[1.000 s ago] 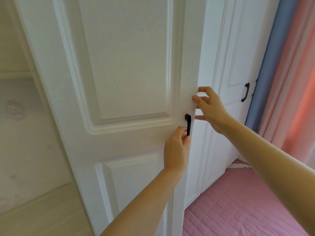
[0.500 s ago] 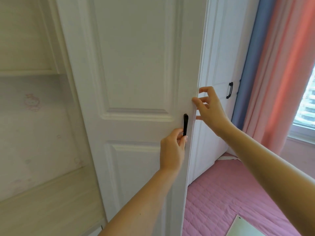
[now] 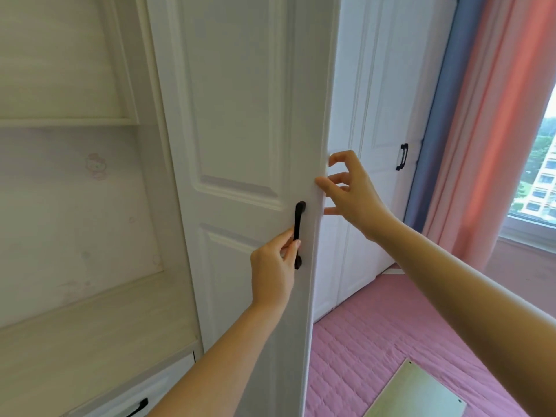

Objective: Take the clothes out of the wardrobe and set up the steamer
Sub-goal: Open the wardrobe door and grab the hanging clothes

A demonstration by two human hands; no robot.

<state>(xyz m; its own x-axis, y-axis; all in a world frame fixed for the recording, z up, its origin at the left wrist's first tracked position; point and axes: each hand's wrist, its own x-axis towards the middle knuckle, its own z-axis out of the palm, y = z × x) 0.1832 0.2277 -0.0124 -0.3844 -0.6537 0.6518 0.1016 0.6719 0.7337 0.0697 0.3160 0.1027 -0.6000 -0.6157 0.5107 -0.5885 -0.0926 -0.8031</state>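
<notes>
Fingers are the risk: right hand (image 3: 350, 191), spread loose, curls around the wardrobe door (image 3: 240, 115) edge (hinge side unseen), while left hand (image 3: 275, 267) grips the handle (image 3: 298, 234); a backswing pinches.

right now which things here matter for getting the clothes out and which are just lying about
Job:
wardrobe door
black handle, left hand on it
right hand at the door edge

Just there:
curtains
pink bedspread
far door handle
pale board
</notes>
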